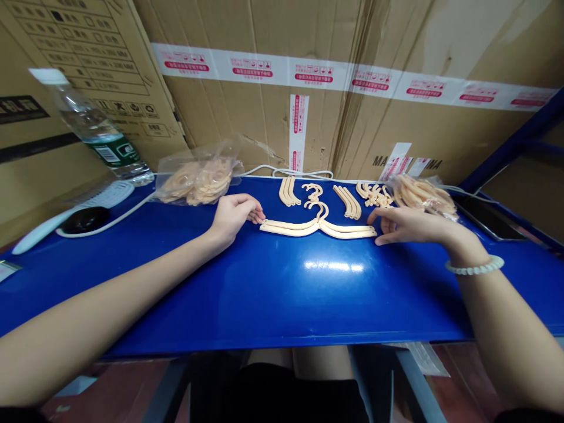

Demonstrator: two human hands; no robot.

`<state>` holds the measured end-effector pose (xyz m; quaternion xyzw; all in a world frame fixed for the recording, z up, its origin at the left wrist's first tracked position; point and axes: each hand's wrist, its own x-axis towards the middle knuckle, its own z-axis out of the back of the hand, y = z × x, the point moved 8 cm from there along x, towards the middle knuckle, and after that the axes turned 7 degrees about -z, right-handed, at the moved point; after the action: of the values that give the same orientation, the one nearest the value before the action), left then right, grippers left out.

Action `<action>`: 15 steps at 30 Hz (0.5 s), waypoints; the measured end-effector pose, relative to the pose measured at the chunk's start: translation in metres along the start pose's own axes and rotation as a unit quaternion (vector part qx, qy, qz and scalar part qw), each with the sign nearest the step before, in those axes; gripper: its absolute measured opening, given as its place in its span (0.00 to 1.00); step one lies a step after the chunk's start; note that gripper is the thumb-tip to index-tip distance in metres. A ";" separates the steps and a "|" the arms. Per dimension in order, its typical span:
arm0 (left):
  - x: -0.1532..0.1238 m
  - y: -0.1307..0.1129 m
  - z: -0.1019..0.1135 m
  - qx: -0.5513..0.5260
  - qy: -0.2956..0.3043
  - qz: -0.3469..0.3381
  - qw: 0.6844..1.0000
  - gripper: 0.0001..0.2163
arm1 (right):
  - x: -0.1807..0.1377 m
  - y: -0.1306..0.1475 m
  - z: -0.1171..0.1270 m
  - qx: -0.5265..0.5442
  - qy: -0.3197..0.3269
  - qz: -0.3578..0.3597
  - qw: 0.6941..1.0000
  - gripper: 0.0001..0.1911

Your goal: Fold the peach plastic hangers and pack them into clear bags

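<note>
Two beige plastic clothes hangers (291,225), their hooks at the top centre, lie one before the other on the blue table (247,294). My left hand (231,218) is at their left end, its loosely bent fingertips near or touching the tips of the arms. At the opposite end is my right hand (408,225), thumb and forefinger apart around the arm tips. Behind the hangers lie loose beige parts: arm pieces on the left (289,191), small hooks (314,191), more arm pieces (348,201) and a heap of small pieces (373,194).
Plastic bags of beige parts stand at back left (198,179) and back right (423,195). Further left are a water bottle (99,132), a pale fly swatter (74,214) and a black mouse-like object (83,220). A dark tablet-like slab (489,217) lies right. Cardboard boxes (247,123) wall the back.
</note>
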<state>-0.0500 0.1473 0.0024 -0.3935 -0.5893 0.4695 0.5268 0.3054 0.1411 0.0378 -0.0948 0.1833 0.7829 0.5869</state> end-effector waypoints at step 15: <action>0.001 0.003 -0.002 -0.031 0.005 0.042 0.999 0.08 | 0.000 0.001 0.001 0.003 -0.001 0.006 1.000 0.29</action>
<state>-0.0485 0.1495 -0.0001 -0.4359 -0.5840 0.4708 0.4972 0.3050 0.1412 0.0389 -0.0913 0.1853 0.7863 0.5823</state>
